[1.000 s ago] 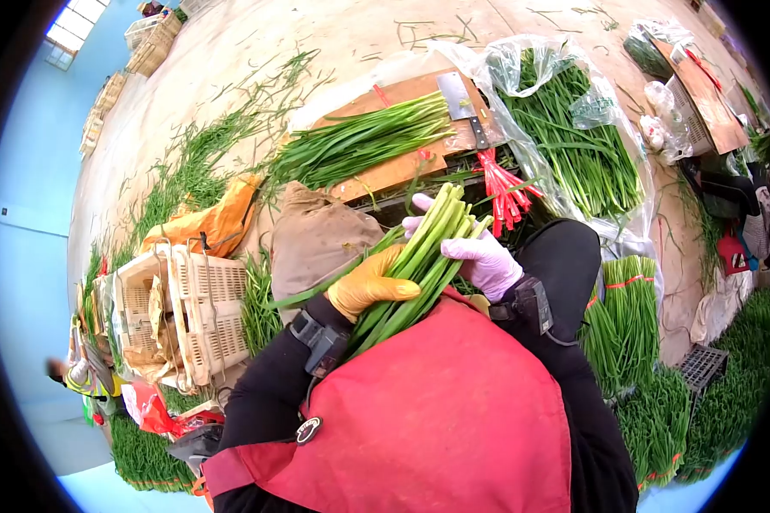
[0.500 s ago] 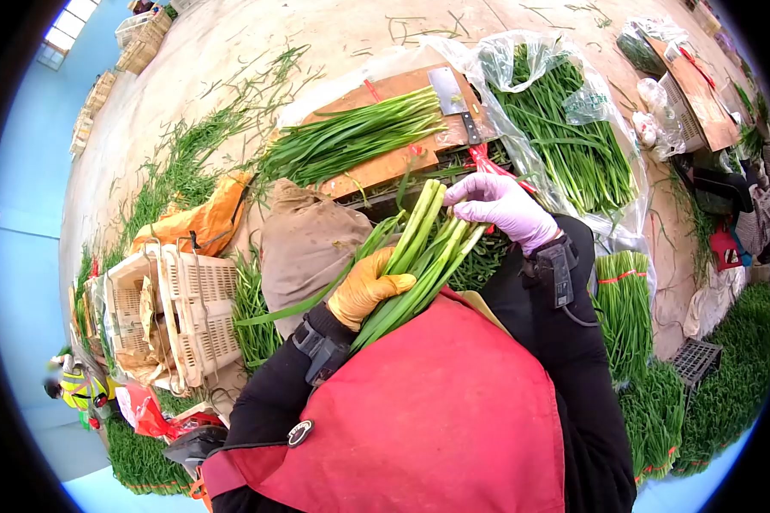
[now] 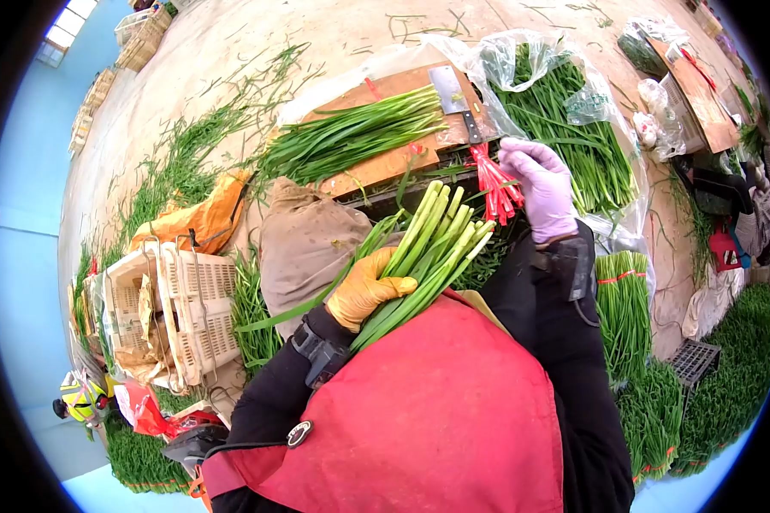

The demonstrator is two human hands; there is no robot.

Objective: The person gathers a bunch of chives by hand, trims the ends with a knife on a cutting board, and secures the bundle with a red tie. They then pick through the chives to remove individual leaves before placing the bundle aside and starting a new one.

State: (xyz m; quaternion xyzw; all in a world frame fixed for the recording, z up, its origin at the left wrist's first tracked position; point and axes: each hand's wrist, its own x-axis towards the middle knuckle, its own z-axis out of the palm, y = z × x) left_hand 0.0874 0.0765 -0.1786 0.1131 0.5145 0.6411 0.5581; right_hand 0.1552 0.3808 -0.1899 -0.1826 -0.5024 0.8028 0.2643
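Observation:
My left hand [image 3: 368, 291], in a yellow-orange glove, is wrapped round a bunch of garlic chives [image 3: 428, 248] above my lap, pale stalk ends pointing up and away. To the right of those ends, my right hand [image 3: 543, 190] in a lavender glove is raised, thumb and fingertips brought together; whether anything small is pinched there I cannot make out. Just left of it hangs a bundle of red ties [image 3: 494, 184]. Beyond them a cleaver [image 3: 453, 98] rests on a wooden board [image 3: 342, 184], beside a pile of cut chives [image 3: 359, 128].
A plastic-lined heap of chives [image 3: 565, 128] lies at the right, with a tied bundle [image 3: 622, 295] nearer me. On the left stand a cream crate [image 3: 201, 308] and an orange sack [image 3: 197, 224]. A person in a yellow vest [image 3: 81, 398] is at the far left.
My right hand has moved away from the stalk ends, to the right and up, beside the red ties. My left hand keeps its hold, and the stalk ends are spread a little more.

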